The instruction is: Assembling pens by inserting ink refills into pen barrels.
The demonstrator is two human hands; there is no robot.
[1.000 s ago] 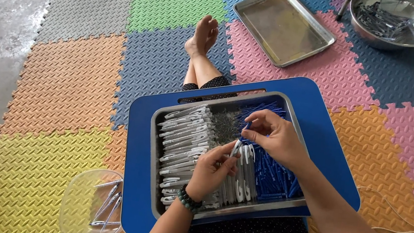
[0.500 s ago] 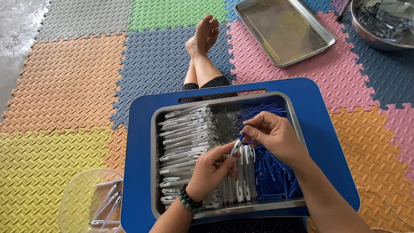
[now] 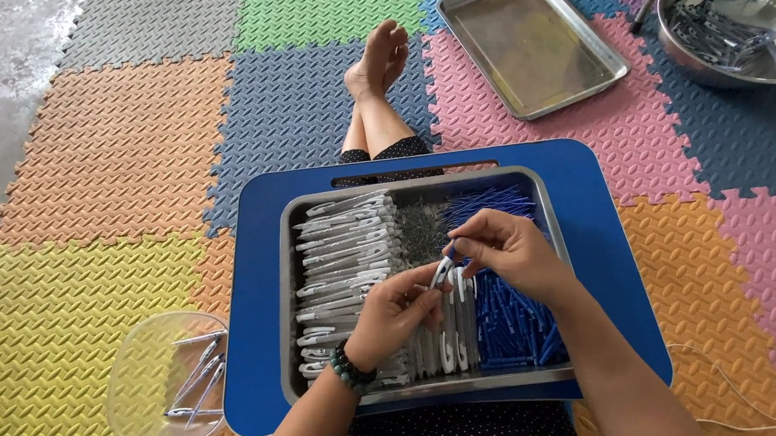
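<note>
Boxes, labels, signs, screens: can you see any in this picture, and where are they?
No labels, signs or screens show. Only open containers:
Clear plastic tub, bottom left on the yellow mat: rounded, see-through, a few white pieces inside.
Metal tray on the blue lap board: rectangular, silver, white and blue pieces inside.
Empty metal tray, top: rectangular, silver.
Metal bowl, top right: round, silver.

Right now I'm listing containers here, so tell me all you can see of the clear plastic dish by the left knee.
The clear plastic dish is a see-through, rounded-square, shallow container that looks like thin plastic. It sits on the yellow foam mat, beside the blue lap tray, partly cut off by the picture's lower edge. A few slim white-and-grey pieces lie loose inside. Neither hand touches it.
</note>
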